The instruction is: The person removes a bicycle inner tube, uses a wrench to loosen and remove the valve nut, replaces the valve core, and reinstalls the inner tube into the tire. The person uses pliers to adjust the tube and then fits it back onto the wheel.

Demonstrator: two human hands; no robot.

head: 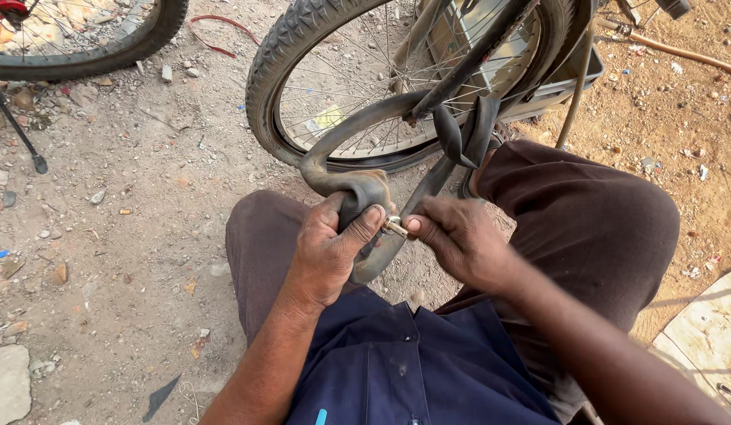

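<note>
At the far left, part of another bicycle tyre point(106, 47) lay on the gravelly ground point(129, 260). Moving right, the left hand point(328, 252) was closed around a folded bend of the black inner tube point(358, 193), thumb pressed over the rubber, holding it above the person's lap. At the centre, the small metal valve point(395, 228) stuck out of the tube between both hands. The right hand point(460, 240) pinched that valve with thumb and fingertips. Behind them stood the bicycle wheel point(302, 86), the tube looping up towards its rim. The step appeared to be work on the valve; turning it would call for a firm hold on the tube and fine finger rotation.
</note>
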